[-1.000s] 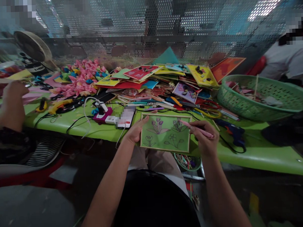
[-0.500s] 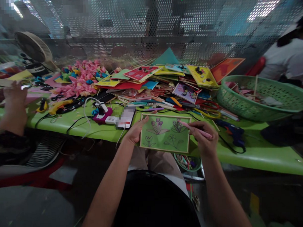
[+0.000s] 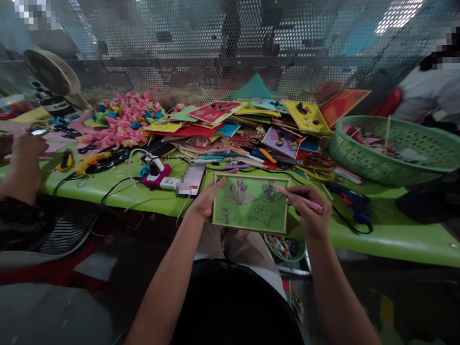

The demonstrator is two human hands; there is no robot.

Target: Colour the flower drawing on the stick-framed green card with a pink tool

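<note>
A green card (image 3: pixel 241 216) with a pale thin frame and drawn flowers is tilted up at the table's front edge. My left hand (image 3: pixel 206 199) grips its left edge, thumb on the front, other fingers mostly behind. In my right hand (image 3: pixel 313 210) is a pink pen (image 3: pixel 305 202), pinched like a pencil. The pen's tip meets the upper right flower, whose petals are partly purple. The upper left flower has purple petals; the two lower ones are dark outlines.
A phone (image 3: pixel 193 180) and a power strip (image 3: pixel 156 177) lie left of the card. Behind are heaped framed cards (image 3: pixel 216 111) and pink paper flowers (image 3: pixel 128 118). At right are a blue glue gun (image 3: pixel 357 206) and a green basket (image 3: pixel 399 154). A co-worker's hand (image 3: pixel 27 154) is far left.
My hands, the card and the pen stay almost in place. At far left, the co-worker's hands have shifted and come closer together.
</note>
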